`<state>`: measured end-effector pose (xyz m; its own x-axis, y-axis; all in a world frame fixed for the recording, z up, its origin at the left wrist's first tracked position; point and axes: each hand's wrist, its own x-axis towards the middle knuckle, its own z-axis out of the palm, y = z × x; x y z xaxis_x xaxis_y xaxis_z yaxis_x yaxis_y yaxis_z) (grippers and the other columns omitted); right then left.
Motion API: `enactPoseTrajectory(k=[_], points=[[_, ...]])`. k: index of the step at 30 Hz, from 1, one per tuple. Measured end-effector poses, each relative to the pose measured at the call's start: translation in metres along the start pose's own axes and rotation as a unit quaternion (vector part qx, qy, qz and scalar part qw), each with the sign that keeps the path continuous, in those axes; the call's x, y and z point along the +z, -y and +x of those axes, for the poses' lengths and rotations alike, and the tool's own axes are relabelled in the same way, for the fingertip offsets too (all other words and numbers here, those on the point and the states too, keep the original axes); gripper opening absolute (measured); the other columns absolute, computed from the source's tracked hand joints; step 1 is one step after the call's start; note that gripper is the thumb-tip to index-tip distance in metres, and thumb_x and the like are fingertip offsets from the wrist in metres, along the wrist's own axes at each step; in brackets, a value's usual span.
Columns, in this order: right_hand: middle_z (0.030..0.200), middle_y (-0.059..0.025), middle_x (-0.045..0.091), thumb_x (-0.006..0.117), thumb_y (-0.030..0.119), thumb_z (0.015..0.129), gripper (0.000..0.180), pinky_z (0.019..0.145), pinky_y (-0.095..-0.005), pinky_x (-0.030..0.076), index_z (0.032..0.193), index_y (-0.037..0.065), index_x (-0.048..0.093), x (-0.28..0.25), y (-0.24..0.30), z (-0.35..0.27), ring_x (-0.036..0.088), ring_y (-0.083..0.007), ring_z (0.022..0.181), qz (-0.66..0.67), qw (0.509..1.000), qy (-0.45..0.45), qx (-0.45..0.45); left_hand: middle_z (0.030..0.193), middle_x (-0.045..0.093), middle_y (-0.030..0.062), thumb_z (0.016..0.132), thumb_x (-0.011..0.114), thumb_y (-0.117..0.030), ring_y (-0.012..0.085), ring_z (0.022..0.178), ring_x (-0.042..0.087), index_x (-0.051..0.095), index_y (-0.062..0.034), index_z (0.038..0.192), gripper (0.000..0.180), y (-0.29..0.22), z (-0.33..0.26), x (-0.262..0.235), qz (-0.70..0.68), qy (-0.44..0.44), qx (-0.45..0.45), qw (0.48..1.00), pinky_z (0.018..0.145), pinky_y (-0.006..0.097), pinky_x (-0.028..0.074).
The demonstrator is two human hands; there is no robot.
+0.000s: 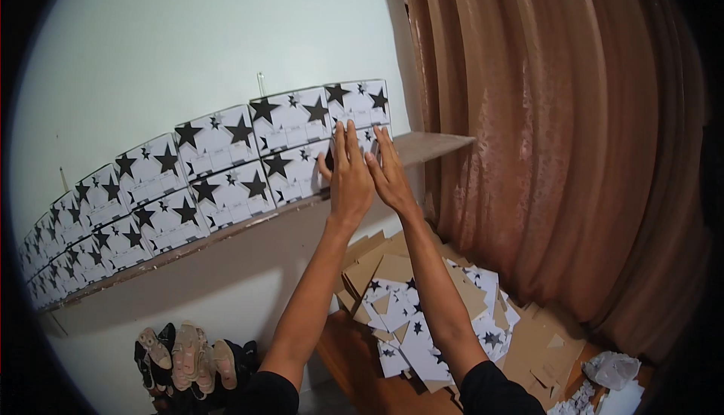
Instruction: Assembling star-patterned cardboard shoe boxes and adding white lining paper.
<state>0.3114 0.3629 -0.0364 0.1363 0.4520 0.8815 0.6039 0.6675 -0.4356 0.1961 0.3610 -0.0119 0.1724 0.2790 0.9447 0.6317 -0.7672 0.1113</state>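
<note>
The left hand (pixel 353 182) and right hand (pixel 390 179) are held flat, extended, at star-printed boxes (pixel 290 122). These are stacked on a shelf (pixel 437 146).

The person is wearing a plain black top, with its left sleeve (pixel 268 394) showing at the bottom edge of the frame, left of centre, and its right sleeve (pixel 498 392) showing at the bottom, right of centre. Both sleeves are looking matte and dark throughout, and each is ending in a simple, slightly curved hem. Below the hems, the left forearm (pixel 311 290) and right forearm (pixel 437 275) are showing bare, both slim and narrowing smoothly toward the wrists. Near the middle of the frame, the left grip (pixel 352 186) and right grip (pixel 391 178) are appearing bare too, with long, slender fingers (pixel 353 143) tapering to rounded tips.
</note>
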Motion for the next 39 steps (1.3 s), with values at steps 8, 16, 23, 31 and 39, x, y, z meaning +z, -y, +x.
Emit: enactPoseTrajectory(k=[8,16,23,31,39], points=[[0.150,-0.0260,0.044,0.053,0.035,0.103,0.061,0.114,-0.0431,0.033,0.152,0.002,0.035,-0.043,0.024,-0.085,0.042,-0.0394,0.140,0.076,0.996,-0.016,0.052,0.156,0.036,0.0246,0.104,0.040,-0.010,0.0330,0.141,0.043,0.030,0.0007,0.154,0.053,-0.019,-0.075,-0.021,-0.355,0.078,-0.086,0.928,0.110,0.040,0.039],[0.142,-0.0246,0.051,0.056,0.033,0.101,0.059,0.109,-0.0427,0.039,0.149,0.002,0.040,-0.075,0.008,-0.267,0.050,-0.0353,0.133,0.005,0.976,-0.009,0.219,0.155,0.041,0.0171,0.103,0.044,-0.010,0.0322,0.134,0.051,0.030,-0.0021,0.154,0.053,-0.004,-0.263,0.004,-0.433,0.242,-0.185,0.848,0.105,0.041,0.046],[0.141,-0.0212,0.054,0.060,0.035,0.100,0.059,0.107,-0.0463,0.043,0.146,0.004,0.043,-0.081,-0.003,-0.467,0.055,-0.0329,0.129,-0.068,0.897,-0.026,0.437,0.151,0.045,0.0191,0.101,0.053,-0.010,0.0301,0.124,0.059,0.035,-0.0043,0.152,0.054,0.005,-0.432,0.011,-0.398,0.405,-0.294,0.769,0.098,0.041,0.050],[0.118,-0.0208,0.063,0.067,0.026,0.094,0.045,0.080,-0.0405,0.052,0.129,0.001,0.056,-0.074,0.015,-0.548,0.064,-0.0274,0.095,-0.235,0.847,-0.066,0.471,0.136,0.053,0.0211,0.096,0.062,-0.010,0.0321,0.116,0.062,0.043,-0.0047,0.145,0.052,0.009,-0.516,0.044,-0.371,0.468,-0.230,0.769,0.089,0.041,0.053],[0.088,-0.0135,0.072,0.075,0.022,0.088,0.044,0.069,-0.0325,0.055,0.117,-0.005,0.057,-0.050,-0.002,-0.619,0.069,-0.0180,0.079,-0.154,0.723,-0.141,0.659,0.132,0.051,0.0200,0.085,0.069,-0.003,0.0353,0.108,0.061,0.047,-0.0031,0.139,0.058,-0.001,-0.561,0.056,-0.375,0.499,-0.153,0.766,0.094,0.043,0.051]])
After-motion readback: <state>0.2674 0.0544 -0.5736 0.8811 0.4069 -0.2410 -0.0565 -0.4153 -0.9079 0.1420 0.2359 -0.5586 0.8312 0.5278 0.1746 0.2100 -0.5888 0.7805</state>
